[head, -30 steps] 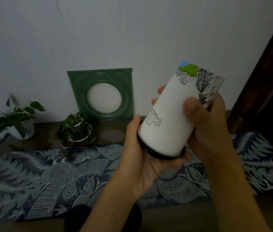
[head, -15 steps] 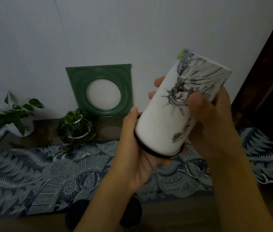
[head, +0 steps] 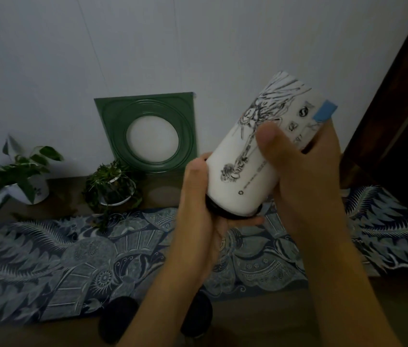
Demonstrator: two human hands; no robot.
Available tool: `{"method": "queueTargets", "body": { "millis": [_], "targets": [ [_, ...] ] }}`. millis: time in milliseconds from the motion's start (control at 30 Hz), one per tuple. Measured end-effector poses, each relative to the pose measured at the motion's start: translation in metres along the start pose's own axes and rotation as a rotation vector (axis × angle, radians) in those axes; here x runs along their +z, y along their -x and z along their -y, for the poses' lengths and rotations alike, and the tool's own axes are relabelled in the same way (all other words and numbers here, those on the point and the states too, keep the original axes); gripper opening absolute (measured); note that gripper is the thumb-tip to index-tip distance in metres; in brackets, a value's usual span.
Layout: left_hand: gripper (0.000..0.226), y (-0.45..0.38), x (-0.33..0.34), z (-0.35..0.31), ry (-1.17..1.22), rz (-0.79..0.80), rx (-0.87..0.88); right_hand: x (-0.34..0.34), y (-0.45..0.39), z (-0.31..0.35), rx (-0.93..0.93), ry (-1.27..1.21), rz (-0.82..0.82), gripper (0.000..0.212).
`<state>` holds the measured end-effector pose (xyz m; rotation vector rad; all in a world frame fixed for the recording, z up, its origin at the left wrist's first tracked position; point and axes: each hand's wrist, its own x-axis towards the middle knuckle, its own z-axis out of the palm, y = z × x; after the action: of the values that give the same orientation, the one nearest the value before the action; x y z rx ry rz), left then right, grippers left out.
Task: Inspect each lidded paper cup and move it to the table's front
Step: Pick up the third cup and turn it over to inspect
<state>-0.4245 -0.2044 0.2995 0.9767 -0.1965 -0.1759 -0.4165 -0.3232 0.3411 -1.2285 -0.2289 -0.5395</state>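
1. We see a tall white paper cup with black ink drawings (head: pixel 248 171) held up in the air above the patterned blue-grey fabric runner (head: pixel 47 266), which we take as our landmark.
2. The cup is turned upside down and tilted, its black plastic lid (head: pixel 219 212) lowest and its base leaning up and to the right (a small blue patch sits near that base).
3. The left hand (head: pixel 198 221) cups the lid end from below; its fingers (head: pixel 244 221) curl under the lid and the thumb lies along the cup's left wall, so they are closed on the cup.
4. The right hand (head: pixel 305 176) grips the cup's upper wall; its thumb presses on the printed side and its fingers wrap behind, clamped on the cup.
5. The runner lies across a dark brown wooden tabletop (head: pixel 260 309).
6. Behind the runner, a green square frame with a white round centre (head: pixel 147 131) leans on the pale wall.
7. Just behind the runner's far edge stands a small leafy plant in a white bowl (head: pixel 112 186); further left is a trailing green plant in a white pot (head: pixel 20 179).
8. In front of the runner, at the tabletop's near edge, we make out two dark round shapes (head: pixel 117 319) partly hidden by the forearms (too dim to identify).
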Motion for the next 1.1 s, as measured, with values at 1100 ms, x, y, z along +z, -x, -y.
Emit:
{"method": "queueTargets", "body": {
  "millis": [1100],
  "targets": [
    [0.078, -0.007, -0.02, 0.017, 0.165, 0.141, -0.425, -0.022, 0.0, -0.02, 0.233, -0.069, 0.134, 0.087]
  ]
}}
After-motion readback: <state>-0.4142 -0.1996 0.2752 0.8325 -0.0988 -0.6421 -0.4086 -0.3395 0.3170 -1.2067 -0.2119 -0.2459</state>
